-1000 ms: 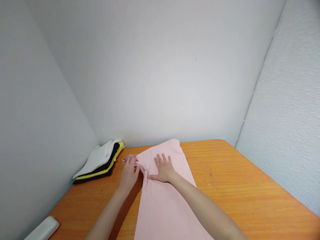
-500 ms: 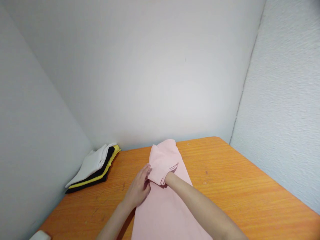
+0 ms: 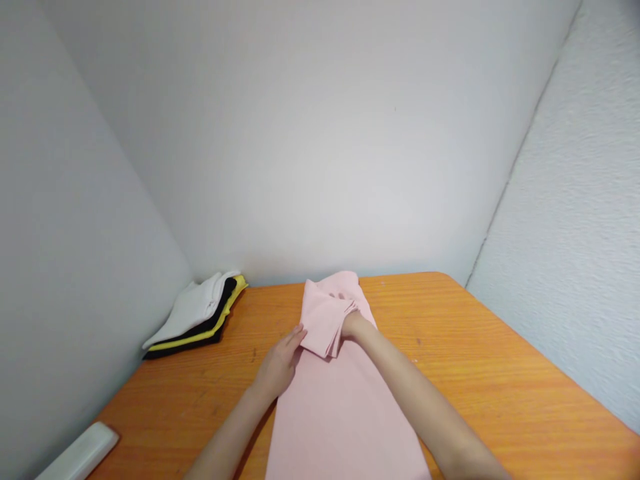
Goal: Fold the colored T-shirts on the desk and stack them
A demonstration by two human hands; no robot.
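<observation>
A pink garment (image 3: 345, 413), folded into a long strip, runs from the near edge of the view to the table's far side. Its far end is doubled over into a layered flap (image 3: 323, 317). My right hand (image 3: 353, 325) reaches in under this flap, with the wrist showing and the fingers mostly covered by cloth; I cannot tell how they are set. My left hand (image 3: 280, 363) lies at the strip's left edge. Its fingers are stretched out, with the tips touching the flap's left corner, and its thumb is hidden.
A stack of folded white, black and yellow clothes (image 3: 195, 310) lies on the wooden table (image 3: 480, 373) at the back left. A white oblong object (image 3: 83, 450) is at the near left. Walls border the table's back and sides.
The flap's near edge has lifted and shifted slightly away from me, with my right hand beneath it. My left fingertips now touch the flap's corner. The view has also shifted a little.
</observation>
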